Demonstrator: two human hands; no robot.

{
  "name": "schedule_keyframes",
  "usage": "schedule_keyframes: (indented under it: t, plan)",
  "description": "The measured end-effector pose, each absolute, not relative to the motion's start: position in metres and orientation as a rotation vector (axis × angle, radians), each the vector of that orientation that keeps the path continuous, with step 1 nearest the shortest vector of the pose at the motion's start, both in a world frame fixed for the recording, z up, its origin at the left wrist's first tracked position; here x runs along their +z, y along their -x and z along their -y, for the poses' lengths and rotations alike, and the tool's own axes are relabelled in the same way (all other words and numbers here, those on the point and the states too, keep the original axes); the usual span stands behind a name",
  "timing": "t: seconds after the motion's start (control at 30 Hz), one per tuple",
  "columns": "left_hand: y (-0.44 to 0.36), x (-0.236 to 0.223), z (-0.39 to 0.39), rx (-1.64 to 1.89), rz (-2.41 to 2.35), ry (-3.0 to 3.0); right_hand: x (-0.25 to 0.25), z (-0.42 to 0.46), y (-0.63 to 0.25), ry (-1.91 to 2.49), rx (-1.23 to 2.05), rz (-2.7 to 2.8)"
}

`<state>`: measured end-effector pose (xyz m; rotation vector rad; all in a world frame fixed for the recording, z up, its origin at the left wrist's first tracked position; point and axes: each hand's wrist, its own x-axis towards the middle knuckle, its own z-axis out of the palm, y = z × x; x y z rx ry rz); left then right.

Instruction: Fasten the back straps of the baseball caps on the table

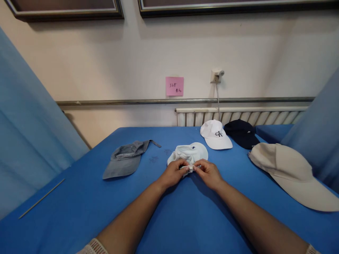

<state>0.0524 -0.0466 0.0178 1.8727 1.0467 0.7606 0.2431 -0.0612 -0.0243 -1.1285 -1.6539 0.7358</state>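
Note:
A pale, nearly white baseball cap with a small dark blue emblem lies on the blue-covered table, its brim pointing to the far right. My left hand pinches the cap's back strap from the left. From the right, my right hand grips the same strap between thumb and fingers. A short piece of the strap shows between the two hands. The fine details of its fastening are too small to make out.
A grey cap with a loose strap lies left. To the right are a white cap, a dark navy cap and a large beige cap. A thin stick rests near the left edge. Blue curtains hang at both sides.

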Motion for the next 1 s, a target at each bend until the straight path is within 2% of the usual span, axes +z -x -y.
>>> schedule_keyframes:
  t: [0.17, 0.37, 0.7, 1.0]
  plan:
    - [-0.054, 0.016, 0.046, 0.857, -0.957, -1.740, -0.025, 0.060, -0.242, 1.130, 0.882, 1.591]
    - [-0.050, 0.024, 0.048, 0.762, -0.952, -1.950, -0.025, 0.063, -0.238, 1.139, 0.878, 1.564]
    - [-0.047, 0.030, 0.049, 0.768, -0.963, -2.015, -0.022, 0.067, -0.237, 1.076, 0.638, 1.640]
    - [-0.050, 0.022, 0.044, 0.926, -0.960, -1.471, -0.005, 0.076, -0.244, 0.939, 0.277, 1.831]
